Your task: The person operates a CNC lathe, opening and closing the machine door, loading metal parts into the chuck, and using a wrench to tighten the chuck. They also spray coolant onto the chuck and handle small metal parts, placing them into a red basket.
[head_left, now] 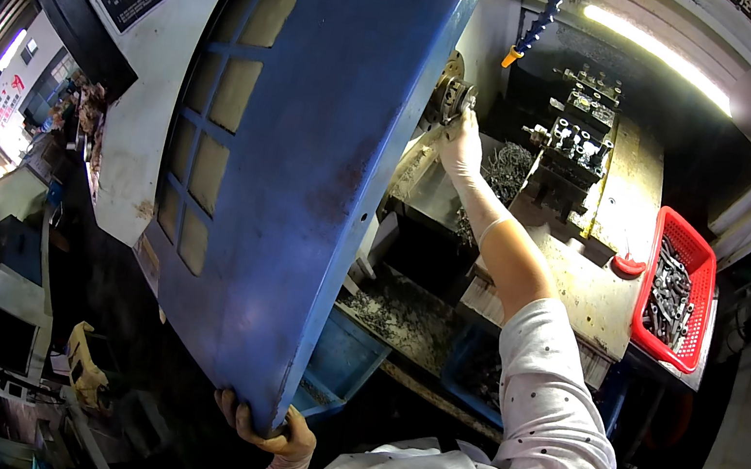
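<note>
Two spots occupied, well apart: left hand (292,441) curled around the bottom corner of the blue door (300,154); right hand (461,146) up at the round metal chuck (453,93), which sits just beside the door's long edge. Right fingertips at its face; cannot tell whether they pinch a part. Dark curled shavings (508,169) near the right wrist. Farther right, tool blocks (577,151), then a red basket (702,296) of metal parts (670,296)
</note>
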Available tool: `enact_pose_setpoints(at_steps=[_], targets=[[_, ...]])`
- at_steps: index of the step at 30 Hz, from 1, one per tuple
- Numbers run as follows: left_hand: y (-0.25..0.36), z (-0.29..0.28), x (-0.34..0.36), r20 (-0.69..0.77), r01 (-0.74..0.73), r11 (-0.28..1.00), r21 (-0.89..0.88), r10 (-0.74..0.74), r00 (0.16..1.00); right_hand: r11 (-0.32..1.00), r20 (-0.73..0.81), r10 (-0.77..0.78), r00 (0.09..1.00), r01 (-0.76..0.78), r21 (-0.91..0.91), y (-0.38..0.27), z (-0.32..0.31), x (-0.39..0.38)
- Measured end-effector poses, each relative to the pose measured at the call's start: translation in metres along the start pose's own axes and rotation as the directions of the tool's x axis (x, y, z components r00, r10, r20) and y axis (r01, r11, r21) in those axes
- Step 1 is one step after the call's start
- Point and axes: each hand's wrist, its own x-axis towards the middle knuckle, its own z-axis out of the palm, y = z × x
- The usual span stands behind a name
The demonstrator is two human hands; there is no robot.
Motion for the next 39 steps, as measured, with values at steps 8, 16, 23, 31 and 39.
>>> enact_pose_setpoints(at_steps=[8, 16, 23, 31, 39], targets=[[0.001, -0.006, 0.002, 0.082, 0.025, 0.999, 0.020, -0.027, 0.996, 0.998, -0.178, 0.054, 0.983, -0.048, 0.039, -0.007, 0.008, 0.017], [-0.004, -0.010, -0.003, 0.112, -0.028, 0.998, 0.050, 0.023, 0.993, 0.994, -0.214, -0.093, 0.972, 0.105, 0.041, 0.004, -0.002, 0.013], [-0.069, -0.058, 0.000, 0.253, -0.305, 0.951, 0.039, 0.286, 0.924, 0.946, -0.118, -0.323, 0.939, 0.314, -0.084, 0.024, -0.019, 0.024], [-0.110, -0.041, 0.151, -0.254, 0.046, 0.979, 0.200, 0.007, 0.967, 0.783, 0.191, 0.283, 0.940, -0.341, 0.519, -0.033, -0.061, 0.003], [-0.204, -0.006, 0.313, -0.022, 0.074, 0.991, -0.113, -0.076, 0.997, 0.971, -0.018, 0.078, 0.997, -0.072, 0.226, 0.010, -0.068, 0.010]])
